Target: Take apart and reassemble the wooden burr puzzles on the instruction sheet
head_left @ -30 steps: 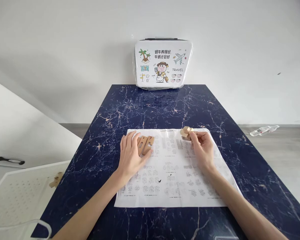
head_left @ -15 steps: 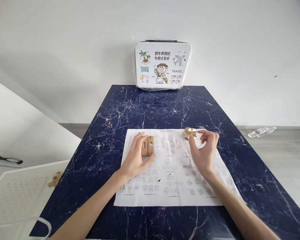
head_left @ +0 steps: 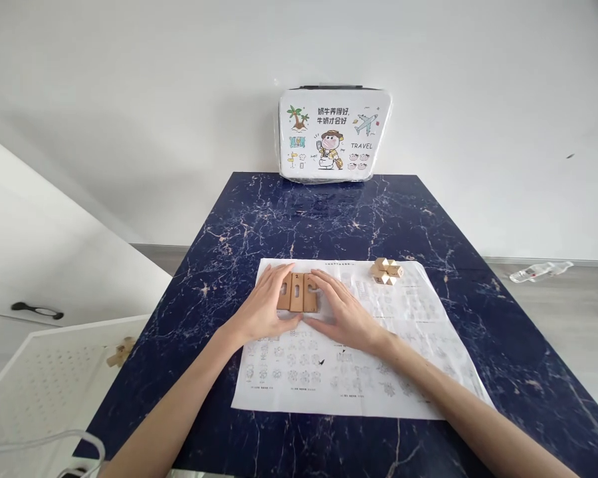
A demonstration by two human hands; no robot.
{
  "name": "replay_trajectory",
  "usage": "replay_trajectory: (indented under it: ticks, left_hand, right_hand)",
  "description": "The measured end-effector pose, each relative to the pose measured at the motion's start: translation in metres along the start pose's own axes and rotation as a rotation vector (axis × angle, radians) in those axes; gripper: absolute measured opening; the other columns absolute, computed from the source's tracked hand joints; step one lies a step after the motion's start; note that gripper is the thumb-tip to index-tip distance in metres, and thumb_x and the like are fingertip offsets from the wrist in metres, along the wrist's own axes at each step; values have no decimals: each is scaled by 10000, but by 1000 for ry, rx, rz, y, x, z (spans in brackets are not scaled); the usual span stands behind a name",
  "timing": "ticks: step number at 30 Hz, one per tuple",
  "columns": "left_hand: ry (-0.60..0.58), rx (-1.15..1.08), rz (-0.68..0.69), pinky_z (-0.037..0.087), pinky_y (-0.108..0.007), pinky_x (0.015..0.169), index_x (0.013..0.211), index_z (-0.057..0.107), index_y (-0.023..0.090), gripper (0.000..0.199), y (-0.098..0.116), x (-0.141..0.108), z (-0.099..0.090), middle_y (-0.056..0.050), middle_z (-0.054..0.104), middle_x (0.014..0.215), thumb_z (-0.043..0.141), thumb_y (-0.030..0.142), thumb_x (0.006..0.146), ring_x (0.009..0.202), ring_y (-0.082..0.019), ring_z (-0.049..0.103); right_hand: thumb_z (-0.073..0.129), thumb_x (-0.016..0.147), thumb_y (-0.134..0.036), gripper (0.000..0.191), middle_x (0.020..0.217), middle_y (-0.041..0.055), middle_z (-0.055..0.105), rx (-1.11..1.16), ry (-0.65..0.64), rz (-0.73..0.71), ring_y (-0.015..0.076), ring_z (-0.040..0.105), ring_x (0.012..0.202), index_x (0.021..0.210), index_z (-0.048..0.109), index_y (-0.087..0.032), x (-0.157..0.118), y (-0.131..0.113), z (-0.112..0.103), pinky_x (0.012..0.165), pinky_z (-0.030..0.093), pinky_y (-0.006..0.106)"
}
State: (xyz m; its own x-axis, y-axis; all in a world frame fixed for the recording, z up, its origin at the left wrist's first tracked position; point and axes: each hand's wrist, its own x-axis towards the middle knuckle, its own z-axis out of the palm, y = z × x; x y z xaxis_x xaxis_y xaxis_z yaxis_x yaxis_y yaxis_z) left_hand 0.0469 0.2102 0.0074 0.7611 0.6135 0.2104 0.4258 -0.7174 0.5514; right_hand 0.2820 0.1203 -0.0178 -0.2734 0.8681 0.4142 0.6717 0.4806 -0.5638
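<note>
Three flat wooden puzzle pieces (head_left: 297, 300) with cut-out slots lie side by side on a printed paper sheet (head_left: 403, 358); the middle one bears a "2". My left hand (head_left: 266, 305) curves around the left side of the row, fingers at its far edge and thumb at the near edge. From the other side my right hand (head_left: 346, 312) grips the right piece in the same way, partly covering it. Farther right on the sheet stands an assembled wooden burr puzzle (head_left: 386, 271), touched by neither hand.
A white case (head_left: 335, 136) with cartoon prints leans on the wall at the far end of the dark blue marbled table (head_left: 323, 219). Left and lower is a white perforated surface (head_left: 54, 372) with another wooden puzzle (head_left: 121, 352). A clear bottle (head_left: 541, 271) lies on the floor at right.
My right hand has let go of the burr puzzle and moved left to the flat wooden pieces. Three pieces now show instead of two. The view has shifted slightly.
</note>
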Motion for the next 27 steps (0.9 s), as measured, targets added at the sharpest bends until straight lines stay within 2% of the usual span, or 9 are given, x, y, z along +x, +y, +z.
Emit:
replay_trajectory:
  ticks: [3, 7, 12, 16, 22, 27]
  left_hand:
    - [-24, -35, -18, 425, -642, 1219, 1648, 199, 342, 973, -1, 0, -4, -151, 416, 1636, 799, 447, 890, 1525, -403, 417]
    - [-52, -51, -24, 443, -610, 1212, 1642, 229, 348, 945, -1, 0, -6, -135, 459, 1614, 798, 492, 901, 1502, -378, 451]
    - [-42, -46, -33, 480, -602, 1174, 1632, 276, 373, 949, -3, -1, -6, -120, 511, 1571, 835, 501, 876, 1451, -373, 509]
    - [-26, -45, -45, 503, -615, 1142, 1619, 320, 386, 957, -4, -1, -5, -117, 546, 1532, 862, 534, 844, 1405, -384, 553]
    - [-35, -62, -84, 526, -597, 1122, 1618, 326, 403, 986, -3, 0, -4, -107, 536, 1552, 876, 578, 819, 1412, -388, 546]
    - [-51, -34, -73, 497, -609, 1145, 1637, 255, 405, 1022, -3, 1, -4, -112, 502, 1598, 859, 603, 836, 1469, -395, 481]
  right_hand:
    - [682, 1006, -340, 802, 1640, 138, 441, 17, -4, 19, 362, 418, 1538, 1659, 216, -325, -1, 2, 0, 1219, 440, 652]
    - [696, 983, -331, 751, 1538, 149, 513, 37, 21, 42, 372, 526, 1429, 1612, 287, -326, -2, -1, -2, 1144, 516, 637]
    - [733, 943, -335, 785, 1566, 175, 475, 28, 47, 76, 403, 496, 1449, 1598, 300, -307, -3, -1, -2, 1140, 501, 665]
    - [761, 914, -333, 791, 1493, 164, 560, 45, 50, 65, 403, 522, 1423, 1578, 331, -313, -2, -1, -3, 1126, 501, 677]
    - [807, 872, -357, 751, 1471, 166, 555, 129, 73, 180, 381, 619, 1303, 1506, 409, -296, -3, -3, -7, 1046, 576, 614]
    - [796, 884, -373, 689, 1502, 153, 500, 330, 177, 298, 324, 677, 1211, 1474, 450, -287, -4, -1, -11, 1044, 592, 553]
